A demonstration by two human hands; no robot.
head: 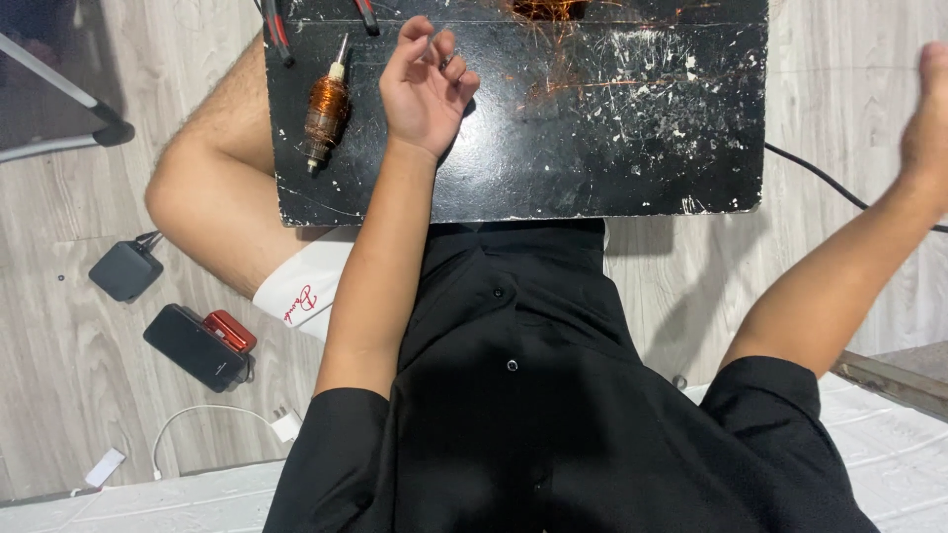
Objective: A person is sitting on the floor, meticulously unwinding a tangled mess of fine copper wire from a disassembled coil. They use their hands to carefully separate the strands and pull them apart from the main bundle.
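Note:
My left hand (427, 87) rests over a scratched black board (592, 158) on my lap, fingers curled, pinching what looks like a thin wire or needle near the fingertips. A copper-wound motor armature (325, 111) lies on the board just left of that hand. My right hand (928, 118) is raised at the far right edge of the view, off the board, partly cut off; nothing shows in it. Loose copper wire strands (553, 12) lie at the board's top edge.
Red-and-black tool handles (276, 30) poke in at the board's top left. On the wooden floor to the left lie a black adapter (125, 269), a black case with a red box (202, 343), and a white charger cable (217, 415). A black cable (820, 178) runs right.

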